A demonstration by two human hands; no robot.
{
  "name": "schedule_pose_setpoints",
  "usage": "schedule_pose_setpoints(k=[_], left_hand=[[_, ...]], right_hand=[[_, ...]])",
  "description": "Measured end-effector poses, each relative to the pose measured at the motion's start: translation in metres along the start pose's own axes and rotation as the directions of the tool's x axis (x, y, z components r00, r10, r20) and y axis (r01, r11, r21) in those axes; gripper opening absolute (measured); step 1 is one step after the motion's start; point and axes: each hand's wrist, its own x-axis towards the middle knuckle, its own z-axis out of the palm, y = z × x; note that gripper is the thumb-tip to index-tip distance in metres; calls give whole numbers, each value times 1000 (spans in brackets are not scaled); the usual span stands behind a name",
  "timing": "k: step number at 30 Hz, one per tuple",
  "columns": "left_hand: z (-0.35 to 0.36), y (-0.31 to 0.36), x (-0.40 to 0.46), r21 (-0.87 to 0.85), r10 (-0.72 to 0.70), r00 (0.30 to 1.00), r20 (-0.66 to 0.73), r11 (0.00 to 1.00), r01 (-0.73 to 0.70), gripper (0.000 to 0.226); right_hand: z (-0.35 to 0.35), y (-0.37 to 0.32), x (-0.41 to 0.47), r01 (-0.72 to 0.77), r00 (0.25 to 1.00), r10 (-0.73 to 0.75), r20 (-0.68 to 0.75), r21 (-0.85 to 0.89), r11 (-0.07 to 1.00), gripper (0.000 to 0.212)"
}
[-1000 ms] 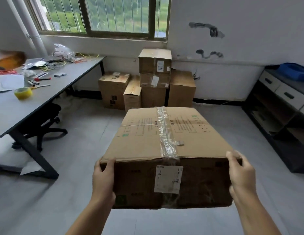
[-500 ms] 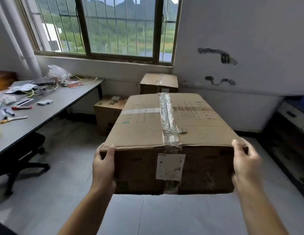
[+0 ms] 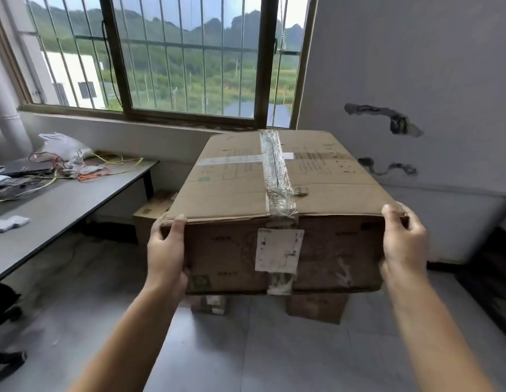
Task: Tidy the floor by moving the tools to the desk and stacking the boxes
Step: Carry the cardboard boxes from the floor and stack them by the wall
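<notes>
A large taped cardboard box [image 3: 237,193] with a white label on its near side fills the middle of the view, held up in the air. My left hand [image 3: 165,251] grips its near left corner, thumb over the top edge. My right hand [image 3: 403,240] grips the near right corner the same way. Behind and below it, parts of the stacked boxes [image 3: 317,308] against the wall show under its bottom edge, and another box [image 3: 150,213] peeks out at its left. Most of that stack is hidden.
A grey desk [image 3: 62,205] runs along the left, with cables, a plastic bag [image 3: 62,147] and a small white item [image 3: 10,223] on it. A dark shelf unit [image 3: 489,281] stands at the right edge. A barred window is above.
The box has risen higher in view and come nearer to the wall and the stack, which it now mostly covers. Both hands keep the same hold.
</notes>
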Motion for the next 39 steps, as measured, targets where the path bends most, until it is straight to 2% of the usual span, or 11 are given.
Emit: schedule_pose_setpoints(k=[8,12,15,18,21,26,39], left_hand=[[74,-24,209,70,-61,996,69,996,56,38],[102,-53,281,141,-85,992,96,987,71,34],[114,-77,331,203,-103,987,123,976,77,45],[131,-94,371,273,-123,982,141,959,81,57],[156,-108,407,262,-138,976,169,961,90,47],[206,-129,461,260,-129,974,189,963,77,44],[277,-163,535,232,-89,984,154,971,52,45]], right_hand=[[152,56,111,-41,992,37,-125,-29,999,40],[204,91,154,-130,977,116,-179,-69,989,39],[235,116,181,-165,971,146,-191,-90,982,37],[263,134,210,-196,967,179,-181,-80,977,38],[287,149,243,-227,966,216,-145,-58,972,39],[323,173,306,-235,971,234,-41,-30,971,41],[373,215,406,-192,981,193,33,-28,981,45]])
